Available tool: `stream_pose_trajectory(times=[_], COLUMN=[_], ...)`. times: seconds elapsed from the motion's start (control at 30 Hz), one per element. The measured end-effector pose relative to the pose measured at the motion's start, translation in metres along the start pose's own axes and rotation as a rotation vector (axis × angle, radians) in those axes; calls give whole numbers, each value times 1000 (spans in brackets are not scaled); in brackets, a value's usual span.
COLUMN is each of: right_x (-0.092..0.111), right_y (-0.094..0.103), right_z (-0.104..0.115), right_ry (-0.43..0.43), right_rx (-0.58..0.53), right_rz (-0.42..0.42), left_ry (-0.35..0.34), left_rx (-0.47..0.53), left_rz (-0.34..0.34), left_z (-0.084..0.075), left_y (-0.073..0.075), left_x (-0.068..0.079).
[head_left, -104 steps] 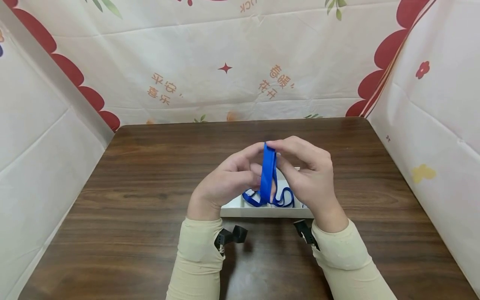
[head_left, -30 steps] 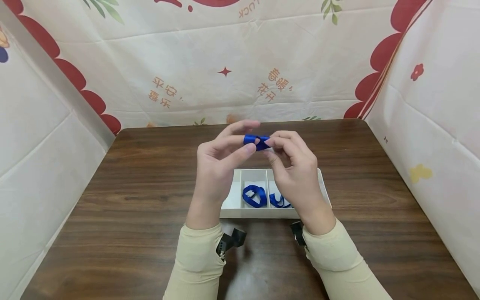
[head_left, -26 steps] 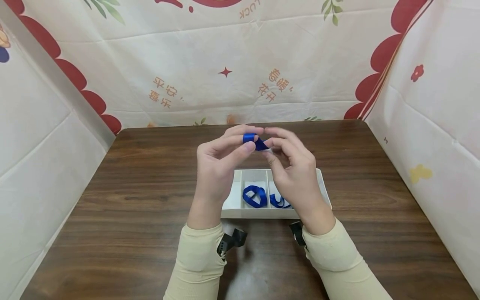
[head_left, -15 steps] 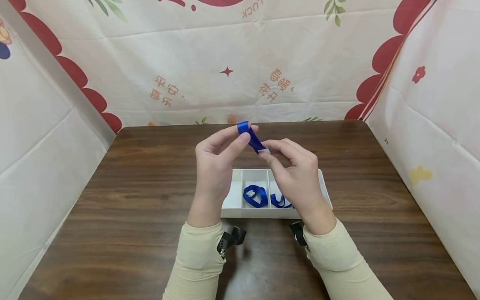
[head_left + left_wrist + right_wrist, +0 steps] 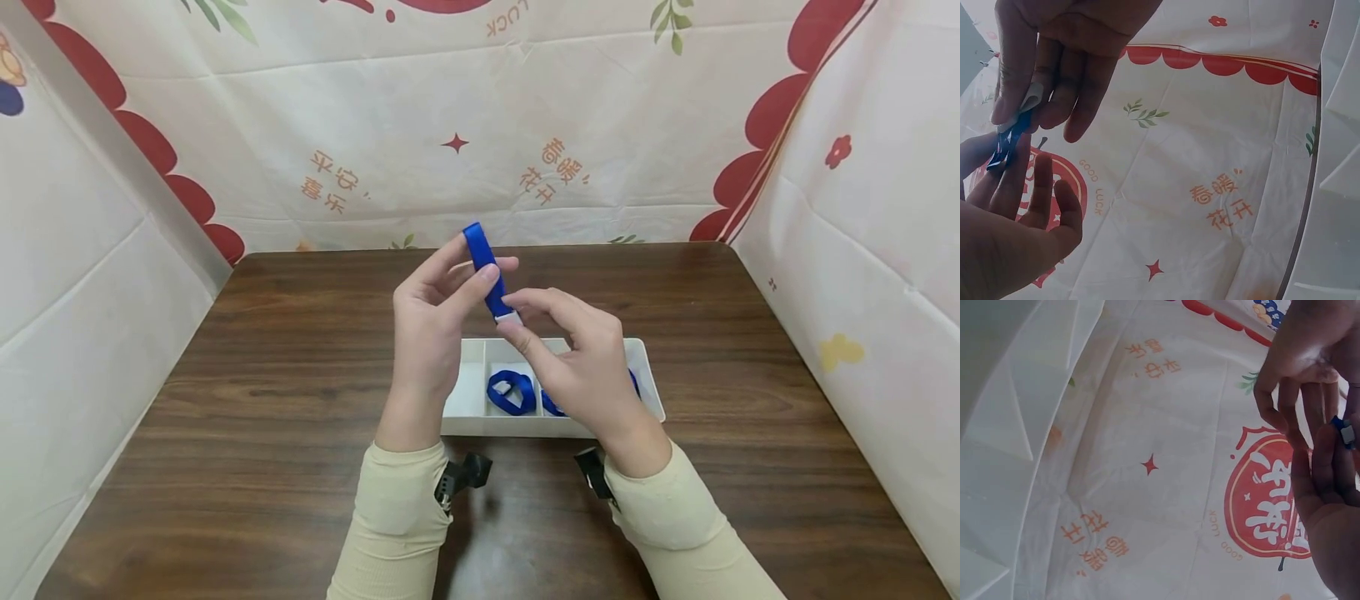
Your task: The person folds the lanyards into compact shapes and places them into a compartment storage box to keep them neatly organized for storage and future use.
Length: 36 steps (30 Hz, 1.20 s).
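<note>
A strip of blue ribbon (image 5: 482,248) with a white tab (image 5: 509,318) at its lower end is held up above the tray. My left hand (image 5: 427,333) pinches the ribbon between thumb and index finger, with its upper end folded over the index fingertip. Thumb and fingers of my right hand (image 5: 588,358) pinch the strip's lower end at the white tab. In the left wrist view the white tab (image 5: 1032,97) curls out between the right fingers, and the ribbon (image 5: 1007,145) runs down onto the left fingers. The right wrist view shows the tab (image 5: 1348,434) at its right edge.
Beneath the hands a white divided tray (image 5: 517,427) stands on the brown wooden table (image 5: 285,392). One compartment holds a coiled blue ribbon (image 5: 491,398); more blue ribbon (image 5: 552,404) lies to its right, partly behind the right hand. Printed cloth (image 5: 390,125) encloses the table.
The ribbon has gone from a loose loop between both hands to a straighter strip slanting down to the right. My right hand has moved down and left, drawing the tabbed end along.
</note>
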State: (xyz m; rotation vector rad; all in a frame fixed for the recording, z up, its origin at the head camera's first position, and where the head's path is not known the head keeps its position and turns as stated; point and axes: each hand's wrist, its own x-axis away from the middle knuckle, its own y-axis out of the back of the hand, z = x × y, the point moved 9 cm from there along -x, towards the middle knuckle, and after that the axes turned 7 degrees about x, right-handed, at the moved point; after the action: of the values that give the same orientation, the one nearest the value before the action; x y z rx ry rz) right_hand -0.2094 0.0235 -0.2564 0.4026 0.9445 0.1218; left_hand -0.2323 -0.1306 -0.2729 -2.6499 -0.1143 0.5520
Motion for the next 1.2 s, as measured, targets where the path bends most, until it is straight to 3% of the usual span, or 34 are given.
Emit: stream_pose_trajectory(times=[0.17,0.47,0.77,0.97,1.2], right_x=[1,5,6,4,5], right_y=[-2,-1,-5,-1,4], right_z=[9,9,6,8,9], right_ry=[81,92,76,105,135], right_rx=[-66,-290,-194,-134,-167], right_rz=[17,54,77,35,-25], left_ry=[15,-21,-60,-53,-41], left_rx=[26,-10,-84,-95,-102], left_rz=[16,-26,-93,-94,-68], left_z=[3,0,-5,-3,-1], left_y=[0,5,10,8,1], left_x=[-1,0,2,3,5])
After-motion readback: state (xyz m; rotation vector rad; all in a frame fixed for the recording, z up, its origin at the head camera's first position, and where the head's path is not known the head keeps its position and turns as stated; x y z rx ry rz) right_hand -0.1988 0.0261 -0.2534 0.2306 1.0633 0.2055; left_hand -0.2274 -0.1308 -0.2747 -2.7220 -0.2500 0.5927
